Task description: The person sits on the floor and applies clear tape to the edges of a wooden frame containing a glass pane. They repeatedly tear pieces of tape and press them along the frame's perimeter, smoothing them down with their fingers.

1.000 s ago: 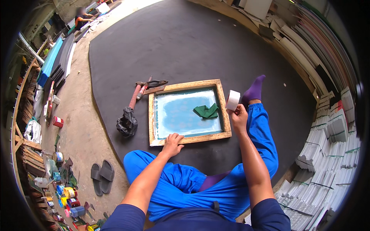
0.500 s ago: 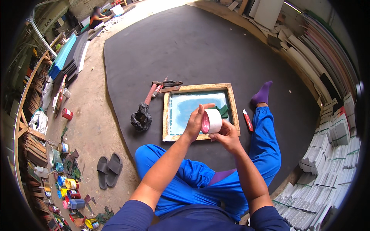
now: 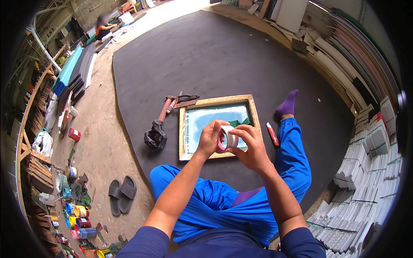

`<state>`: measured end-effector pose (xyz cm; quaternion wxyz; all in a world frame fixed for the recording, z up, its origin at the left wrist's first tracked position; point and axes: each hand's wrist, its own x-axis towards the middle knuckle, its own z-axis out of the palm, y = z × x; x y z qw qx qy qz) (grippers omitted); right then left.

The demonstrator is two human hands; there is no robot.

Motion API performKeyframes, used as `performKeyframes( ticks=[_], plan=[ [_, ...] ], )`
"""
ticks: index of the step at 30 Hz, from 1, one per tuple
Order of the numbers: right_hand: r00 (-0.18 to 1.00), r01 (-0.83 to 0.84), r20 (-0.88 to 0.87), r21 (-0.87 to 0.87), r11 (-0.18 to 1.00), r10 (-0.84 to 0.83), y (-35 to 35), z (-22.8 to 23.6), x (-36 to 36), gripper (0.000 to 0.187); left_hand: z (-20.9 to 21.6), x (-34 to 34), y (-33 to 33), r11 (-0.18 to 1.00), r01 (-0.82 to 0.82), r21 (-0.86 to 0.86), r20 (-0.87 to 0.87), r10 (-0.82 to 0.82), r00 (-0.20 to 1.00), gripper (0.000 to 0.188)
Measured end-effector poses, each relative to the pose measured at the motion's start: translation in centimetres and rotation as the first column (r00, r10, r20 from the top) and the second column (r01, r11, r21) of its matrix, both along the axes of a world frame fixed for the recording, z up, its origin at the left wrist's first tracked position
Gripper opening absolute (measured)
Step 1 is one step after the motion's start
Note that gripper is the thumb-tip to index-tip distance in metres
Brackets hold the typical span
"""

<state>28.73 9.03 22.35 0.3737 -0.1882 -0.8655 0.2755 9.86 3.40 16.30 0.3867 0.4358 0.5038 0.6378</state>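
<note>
Shirt (image 3: 215,248): navy blue, plain from where I stand.
Sleeves (image 3: 303,241): navy, short, hems near the elbows.
Forearms (image 3: 282,198): bare.
Left hand (image 3: 208,140), right hand (image 3: 254,150): bare.
Trousers (image 3: 294,159): bright blue, loose, creased across the lap.
Cuffs (image 3: 288,122): same blue, gathered at the ankle.
Socks (image 3: 286,106): purple; one in clear view, the other partly covered.

My forearms (image 3: 181,179) slant inward in front of me, my left hand (image 3: 209,142) and right hand (image 3: 253,148) close together, both curled, facing each other.
</note>
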Motion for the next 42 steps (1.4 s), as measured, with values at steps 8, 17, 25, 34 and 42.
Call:
performKeyframes(
  ticks=[8,17,25,34,42],
  plan=[
    [1.0,-0.001,-0.028,-0.035,0.999,0.0,0.0,-0.5,0.1,0.042,-0.1,0.0,-0.1,0.999,0.018,-0.036,-0.031,-0.019,0.999,0.068],
    [0.998,-0.034,-0.054,-0.112,0.993,0.028,0.3,-0.4,0.3,0.038,-0.5,0.0,0.1,0.998,0.028,-0.048,-0.024,-0.029,0.999,0.068],
    [0.999,-0.026,-0.047,-0.124,0.992,0.02,0.6,-0.9,0.5,0.042,-0.7,-0.1,0.0,0.996,0.057,-0.069,0.053,-0.053,0.997,0.066],
    [0.984,0.019,-0.151,-0.425,0.905,-0.092,-0.5,-1.8,0.6,0.041,0.4,0.5,-0.5,0.995,-0.074,0.068,0.067,0.069,0.995,0.061],
    [0.959,-0.015,-0.218,-0.674,0.739,-0.179,-2.7,-2.6,-0.5,0.031,-0.1,0.3,-1.0,0.971,-0.188,0.15,0.005,0.19,0.982,0.063]
  ],
)
